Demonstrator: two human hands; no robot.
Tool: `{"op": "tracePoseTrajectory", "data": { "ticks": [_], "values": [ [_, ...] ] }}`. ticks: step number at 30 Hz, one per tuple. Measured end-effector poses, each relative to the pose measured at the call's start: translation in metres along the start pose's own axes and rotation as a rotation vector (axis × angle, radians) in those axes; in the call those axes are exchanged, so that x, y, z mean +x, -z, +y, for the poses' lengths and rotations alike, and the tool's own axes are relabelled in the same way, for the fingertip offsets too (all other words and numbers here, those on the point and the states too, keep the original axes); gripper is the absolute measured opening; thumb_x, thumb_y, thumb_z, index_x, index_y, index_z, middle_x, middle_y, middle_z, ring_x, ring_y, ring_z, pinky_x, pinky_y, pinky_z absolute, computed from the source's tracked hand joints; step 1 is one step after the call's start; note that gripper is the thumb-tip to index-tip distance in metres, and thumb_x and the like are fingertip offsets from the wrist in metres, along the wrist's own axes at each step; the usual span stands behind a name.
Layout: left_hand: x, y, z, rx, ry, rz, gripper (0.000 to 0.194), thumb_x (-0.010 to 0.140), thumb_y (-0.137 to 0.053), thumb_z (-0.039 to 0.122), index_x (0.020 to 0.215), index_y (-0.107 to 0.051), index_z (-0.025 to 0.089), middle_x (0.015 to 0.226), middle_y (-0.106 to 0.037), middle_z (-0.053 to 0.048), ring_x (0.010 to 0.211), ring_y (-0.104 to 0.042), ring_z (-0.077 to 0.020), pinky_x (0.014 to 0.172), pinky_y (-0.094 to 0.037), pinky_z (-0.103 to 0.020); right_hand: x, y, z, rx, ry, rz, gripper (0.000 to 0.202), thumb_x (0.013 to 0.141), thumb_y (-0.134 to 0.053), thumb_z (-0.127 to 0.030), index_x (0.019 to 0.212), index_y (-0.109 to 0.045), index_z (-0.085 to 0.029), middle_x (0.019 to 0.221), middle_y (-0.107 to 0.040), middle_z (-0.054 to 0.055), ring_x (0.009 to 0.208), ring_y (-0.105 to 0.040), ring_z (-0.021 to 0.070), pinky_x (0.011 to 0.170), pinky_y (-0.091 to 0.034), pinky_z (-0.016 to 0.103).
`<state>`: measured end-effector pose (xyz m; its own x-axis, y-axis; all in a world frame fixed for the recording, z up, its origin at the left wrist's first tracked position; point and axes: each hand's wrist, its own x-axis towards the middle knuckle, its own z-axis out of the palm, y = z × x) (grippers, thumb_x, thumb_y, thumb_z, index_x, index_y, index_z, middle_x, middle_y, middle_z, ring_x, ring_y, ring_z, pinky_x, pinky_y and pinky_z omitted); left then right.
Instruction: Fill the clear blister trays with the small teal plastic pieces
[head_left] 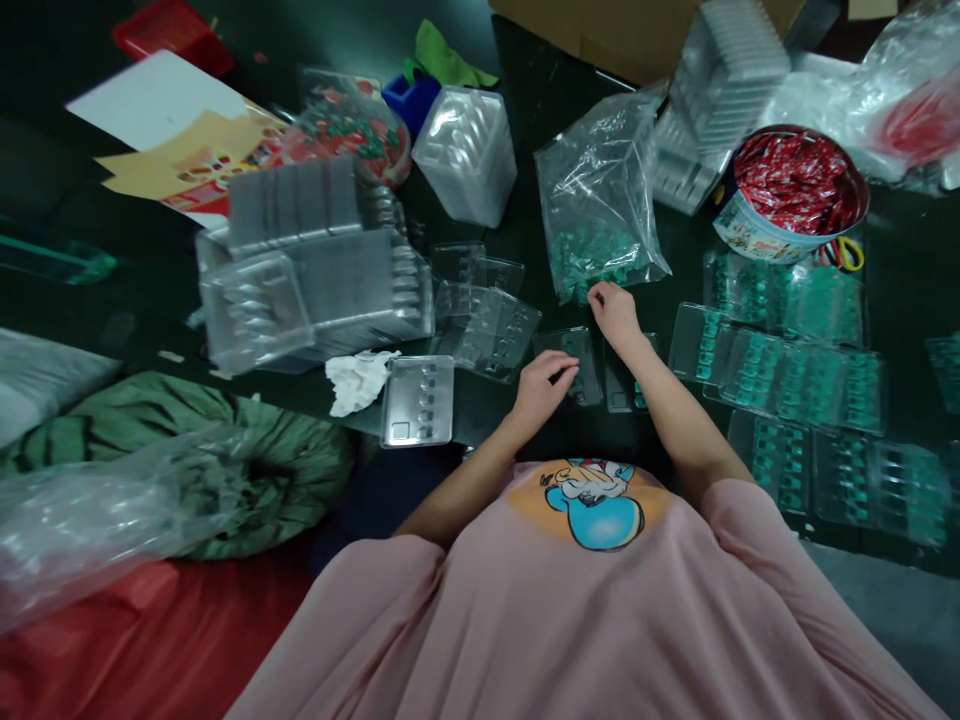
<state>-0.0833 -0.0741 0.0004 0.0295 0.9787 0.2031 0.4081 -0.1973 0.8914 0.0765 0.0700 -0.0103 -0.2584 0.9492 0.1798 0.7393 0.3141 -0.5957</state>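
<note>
My left hand (541, 388) is over a clear blister tray (586, 375), thumb and fingertips closed together; whatever they hold is too small to make out. My right hand (618, 316) reaches farther out, its fingertips pinched at a pile of small green plastic pieces (592, 262) by the mouth of a clear plastic bag (600, 165). What lies between those fingertips is hidden. Under my right forearm, another clear tray (619, 388) shows partly, with some green in it. Several loose clear trays (495, 335) overlap beyond my left hand.
Stacks of clear trays (322, 270) stand at left, near a crumpled tissue (358, 382) and a single tray (418, 402). Trays filled with green pieces (799, 375) lie at right. Behind them are a round tin (772, 232) of red wrappers and yellow-handled scissors (850, 255).
</note>
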Motion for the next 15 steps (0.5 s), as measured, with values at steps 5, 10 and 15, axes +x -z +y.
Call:
{"op": "tracePoseTrajectory", "data": {
  "ticks": [5, 10, 15],
  "values": [
    [0.022, -0.004, -0.01, -0.281, 0.261, 0.181, 0.021, 0.082, -0.065, 0.033, 0.093, -0.075, 0.018, 0.096, -0.072, -0.006, 0.086, -0.066, -0.0172, 0.082, -0.051, -0.03, -0.003, 0.004, 0.0, 0.055, 0.058, -0.008, 0.015, 0.088, -0.056, -0.015, 0.1, -0.065, -0.018, 0.101, -0.063, 0.01, 0.085, -0.058, 0.0209, 0.086, -0.048, 0.036],
    [0.028, 0.003, -0.016, -0.377, 0.331, 0.277, 0.026, 0.077, -0.069, 0.036, 0.094, -0.074, 0.017, 0.095, -0.073, -0.006, 0.084, -0.068, -0.0161, 0.084, -0.052, -0.03, 0.008, 0.001, -0.009, -0.011, 0.027, -0.089, 0.007, 0.082, -0.061, -0.011, 0.083, -0.064, -0.017, 0.099, -0.06, 0.011, 0.091, -0.058, 0.023, 0.088, -0.048, 0.039],
    [0.027, 0.008, -0.006, -0.495, 0.393, 0.248, 0.034, 0.075, -0.074, 0.041, 0.099, -0.074, 0.017, 0.102, -0.074, -0.008, 0.088, -0.069, -0.0171, 0.084, -0.053, -0.031, -0.01, 0.016, -0.015, 0.353, -0.034, -0.122, 0.008, 0.082, -0.063, -0.023, 0.076, -0.059, -0.019, 0.08, -0.059, 0.002, 0.076, -0.055, 0.0168, 0.078, -0.046, 0.033]
  ]
}}
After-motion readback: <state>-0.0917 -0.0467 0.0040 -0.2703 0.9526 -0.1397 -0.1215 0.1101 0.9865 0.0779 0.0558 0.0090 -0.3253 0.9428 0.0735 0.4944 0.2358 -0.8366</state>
